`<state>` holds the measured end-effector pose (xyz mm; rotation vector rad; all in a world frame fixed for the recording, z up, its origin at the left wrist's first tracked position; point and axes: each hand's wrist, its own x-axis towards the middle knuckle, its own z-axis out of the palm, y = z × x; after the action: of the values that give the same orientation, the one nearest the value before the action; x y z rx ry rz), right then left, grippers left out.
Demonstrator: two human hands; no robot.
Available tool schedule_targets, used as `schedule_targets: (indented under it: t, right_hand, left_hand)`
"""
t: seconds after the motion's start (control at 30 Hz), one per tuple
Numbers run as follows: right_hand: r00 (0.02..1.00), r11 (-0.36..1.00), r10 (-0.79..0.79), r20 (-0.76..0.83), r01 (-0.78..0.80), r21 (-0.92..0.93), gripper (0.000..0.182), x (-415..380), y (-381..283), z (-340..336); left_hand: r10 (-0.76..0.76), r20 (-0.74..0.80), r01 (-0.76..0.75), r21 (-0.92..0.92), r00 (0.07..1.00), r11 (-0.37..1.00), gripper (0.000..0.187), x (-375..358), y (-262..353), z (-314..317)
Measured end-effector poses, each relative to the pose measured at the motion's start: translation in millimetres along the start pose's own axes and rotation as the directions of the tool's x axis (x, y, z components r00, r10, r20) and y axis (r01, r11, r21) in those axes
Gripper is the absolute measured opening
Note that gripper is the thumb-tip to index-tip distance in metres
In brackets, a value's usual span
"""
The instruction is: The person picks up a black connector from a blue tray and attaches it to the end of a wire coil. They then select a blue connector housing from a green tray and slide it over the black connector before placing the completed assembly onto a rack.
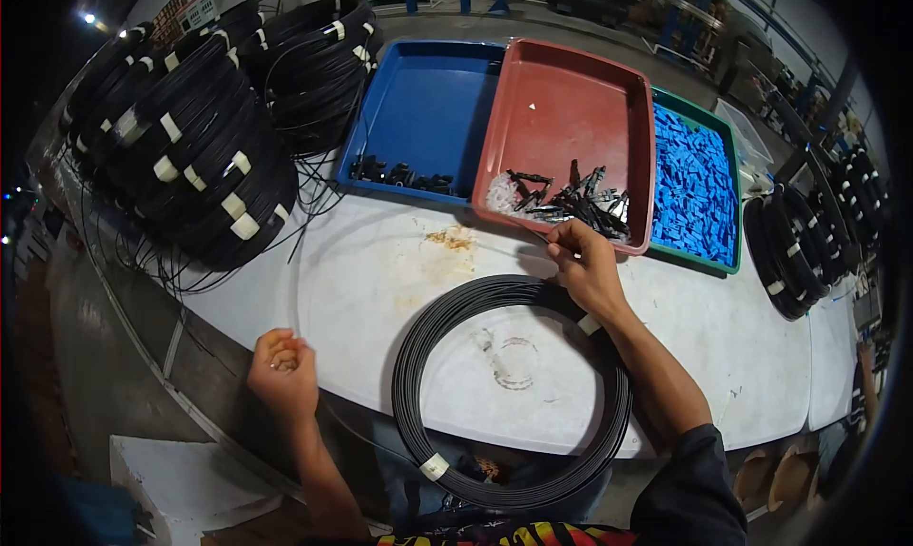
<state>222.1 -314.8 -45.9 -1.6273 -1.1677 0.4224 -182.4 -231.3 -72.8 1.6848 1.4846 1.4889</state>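
Note:
A black cable coil (pixel 411 384), tied with white tape bands, lies on the white table (pixel 361 308) and overhangs its front edge. My right hand (pixel 580 256) is above the coil's far side, its fingers pinched on a thin cable end near the red tray's front rim. Left of the coil, my left hand (pixel 283 365) is raised at the table edge with its fingers curled; small pale bits show in it, too small to name. The red tray (pixel 571 89) holds black parts (pixel 594 204) and clear small pieces (pixel 501 194).
A blue tray (pixel 433 99) with black fittings stands left of the red one, a green tray (pixel 732 194) of blue pieces (pixel 689 185) right of it. Stacked black coils (pixel 190 146) fill the left; more coils (pixel 794 246) lie at the right. A white box (pixel 190 479) is below left.

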Motion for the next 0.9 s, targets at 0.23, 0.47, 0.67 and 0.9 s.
schedule_targets:
  t: [0.23, 0.47, 0.67, 0.9]
  right_hand:
    - [0.992, 0.953, 0.104, -0.067, -0.08, 0.291, 0.006, -4, -5, -5]
    - [0.977, 0.814, 0.2, -0.079, -0.121, 0.569, 0.013, 3, 10, -8]
    - [0.951, 0.729, 0.239, -0.195, -0.043, 0.683, 0.016, -19, 13, -21]
    - [0.959, 0.621, 0.152, -0.239, 0.095, 0.778, 0.034, -18, 1, -60]
  left_hand:
    - [0.355, -0.4, -0.455, -0.189, 0.845, 0.87, 0.018, 0, 15, 0]
    - [0.329, 0.206, -0.293, -0.187, 0.922, 0.938, 0.017, 5, 79, 69]
    - [0.319, 0.574, -0.248, -0.201, 0.754, 0.948, 0.013, -2, 104, 97]
    - [0.485, 0.693, -0.401, -0.298, 0.533, 0.866, 0.041, -9, 108, 108]
